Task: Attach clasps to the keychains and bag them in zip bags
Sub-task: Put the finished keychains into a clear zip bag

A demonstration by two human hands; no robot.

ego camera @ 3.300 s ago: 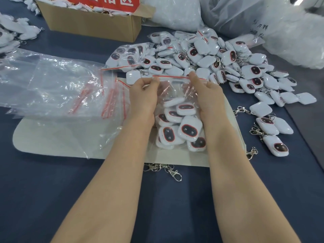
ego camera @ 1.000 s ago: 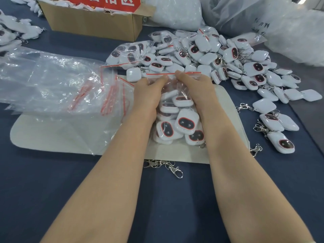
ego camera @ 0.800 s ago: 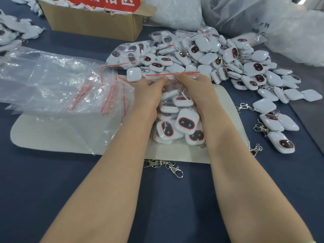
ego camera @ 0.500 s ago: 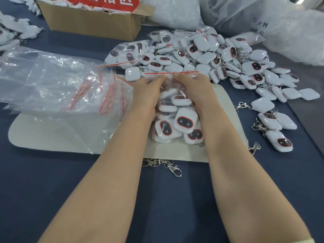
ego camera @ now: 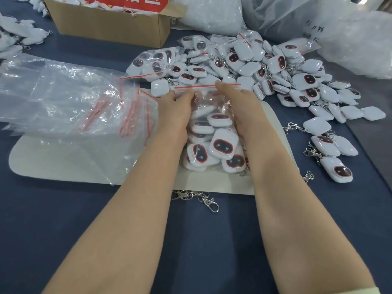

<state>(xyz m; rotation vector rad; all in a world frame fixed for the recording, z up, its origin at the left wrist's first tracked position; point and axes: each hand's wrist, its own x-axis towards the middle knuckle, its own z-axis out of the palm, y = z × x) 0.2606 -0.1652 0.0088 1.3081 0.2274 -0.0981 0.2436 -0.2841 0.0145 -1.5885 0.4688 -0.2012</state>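
A clear zip bag (ego camera: 209,96) with a red seal strip lies on a white mat (ego camera: 55,162), filled with several white keychains (ego camera: 220,145) that have dark oval faces. My left hand (ego camera: 175,111) and my right hand (ego camera: 237,102) pinch the bag just below its red strip, close together near the middle. Loose metal clasps (ego camera: 203,198) lie on the blue table in front of the mat.
A big heap of white keychains (ego camera: 275,71) spreads behind and to the right, with one filled bag (ego camera: 152,64) at its left. Empty zip bags (ego camera: 74,98) are piled at left. A cardboard box (ego camera: 110,24) and large plastic sacks (ego camera: 350,37) stand at the back.
Both hands have drawn closer together along the bag's top, from its two ends toward the middle. The bag has stayed on the mat.
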